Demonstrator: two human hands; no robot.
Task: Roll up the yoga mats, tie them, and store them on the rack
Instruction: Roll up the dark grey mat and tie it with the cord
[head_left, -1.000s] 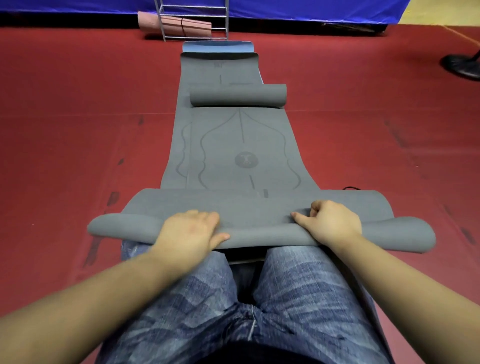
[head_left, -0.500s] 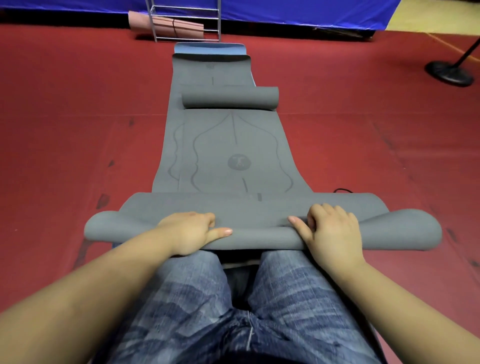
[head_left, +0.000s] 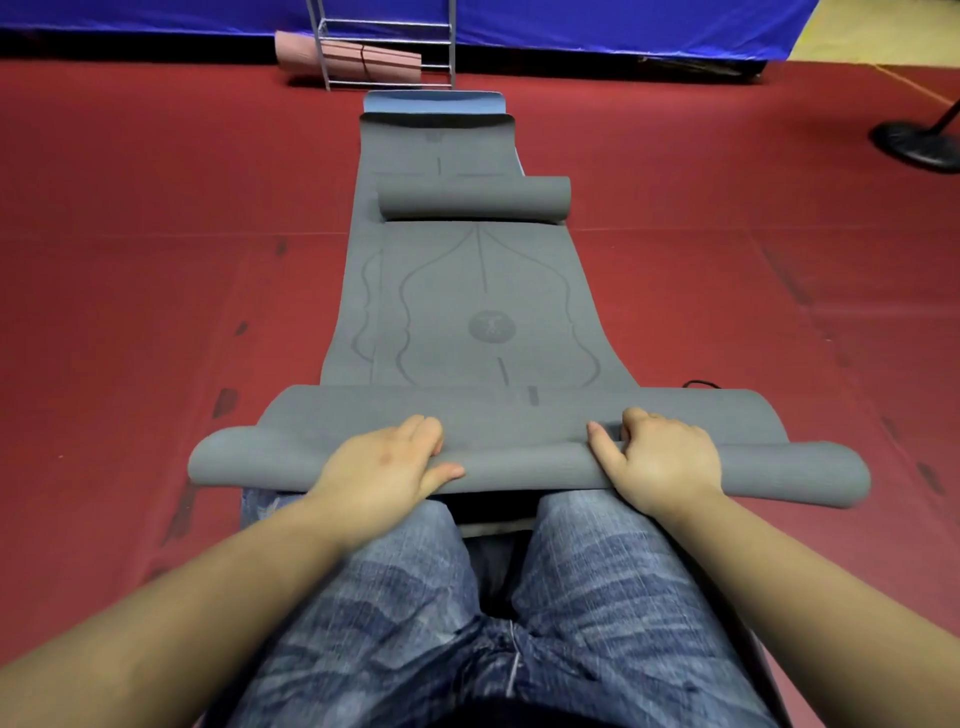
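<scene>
Kneeling person, both hands on the near roll of the grey mat. Roll's long axis runs left-right, just in front of the knees; the mat's flat length points straight away toward the rack. Left hand lies over the roll, fingers curled over its top, thumb along the front. Right hand has its fingers curled onto the roll's top edge, thumb out flat. Second grey roll lies crosswise farther along the mat, nearer the rack. Pink roll sits on the rack's bottom shelf. Blue mat edge shows just short of the rack.
</scene>
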